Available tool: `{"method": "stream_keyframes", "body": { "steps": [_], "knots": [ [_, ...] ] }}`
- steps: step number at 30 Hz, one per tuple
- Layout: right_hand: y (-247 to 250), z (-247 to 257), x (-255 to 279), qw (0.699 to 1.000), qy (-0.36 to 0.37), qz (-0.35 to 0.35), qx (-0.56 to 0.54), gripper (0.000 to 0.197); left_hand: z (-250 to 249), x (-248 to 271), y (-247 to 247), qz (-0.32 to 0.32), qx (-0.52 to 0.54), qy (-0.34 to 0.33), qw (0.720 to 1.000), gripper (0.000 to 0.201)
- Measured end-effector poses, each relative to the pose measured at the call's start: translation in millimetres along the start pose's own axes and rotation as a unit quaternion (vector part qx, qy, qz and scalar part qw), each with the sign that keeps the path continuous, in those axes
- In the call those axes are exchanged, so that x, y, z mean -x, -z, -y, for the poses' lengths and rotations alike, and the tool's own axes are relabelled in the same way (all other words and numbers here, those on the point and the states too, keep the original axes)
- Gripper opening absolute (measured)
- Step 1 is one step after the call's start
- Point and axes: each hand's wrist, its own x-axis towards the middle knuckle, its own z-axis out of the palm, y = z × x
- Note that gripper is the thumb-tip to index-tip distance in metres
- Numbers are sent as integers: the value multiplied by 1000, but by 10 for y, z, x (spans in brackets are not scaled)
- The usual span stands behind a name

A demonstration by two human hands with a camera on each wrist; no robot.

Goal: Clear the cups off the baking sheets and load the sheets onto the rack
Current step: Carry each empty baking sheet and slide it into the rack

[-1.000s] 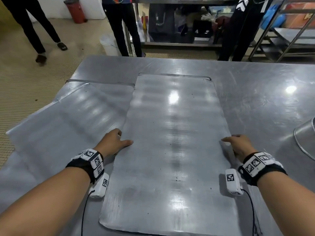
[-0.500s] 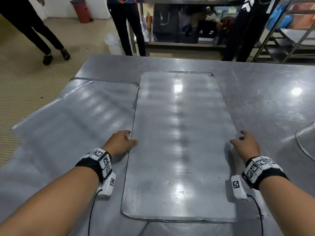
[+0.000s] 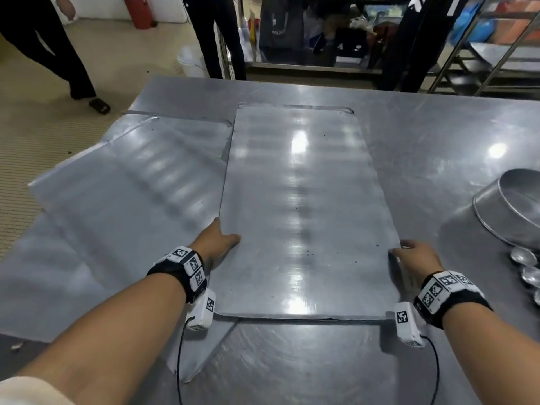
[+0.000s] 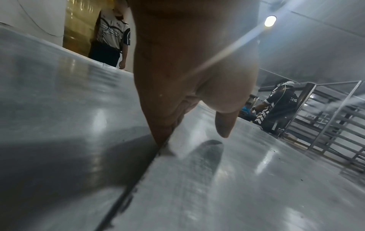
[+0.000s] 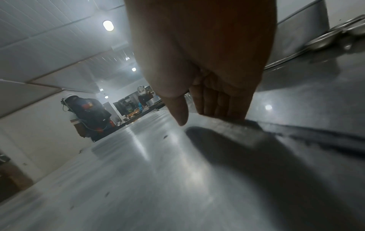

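The bare baking sheet (image 3: pixel 304 217) lies flat on the steel surface (image 3: pixel 438 135), no cups on it. Each grip clamps a long edge: left hand (image 3: pixel 217 241) and right hand (image 3: pixel 415 255), fingers tucked under, thumbs above, likely to lift it level. Left of it lie more sheets (image 3: pixel 128 200); right, a metal bowl (image 3: pixel 514 206).

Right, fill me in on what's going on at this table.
A person stands at the steel table with a bare baking sheet lying flat in front of them. The left hand holds its left edge, the right hand its right edge, thumbs on top and fingers at the rim. More sheets lie overlapped to the left. No cups remain on any sheet. A metal bowl sits to the right.
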Motion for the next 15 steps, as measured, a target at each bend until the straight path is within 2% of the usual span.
{"method": "stream_keyframes", "body": {
  "steps": [4,7,9,15],
  "knots": [
    [130,-32,212,999,-2,26,-48,22,30,129,-87,-6,-17,-1,1000,64],
    [177,-417,71,1000,0,15,15,11,66,269,-218,-18,-33,-1,999,53],
    [249,-582,21,999,-1,13,31,16,64,376,-304,-24,-51,0,998,49],
    [454,-907,78,993,7,74,88,27,128,678,-415,-24,-75,-1,997,56]
  ]
}}
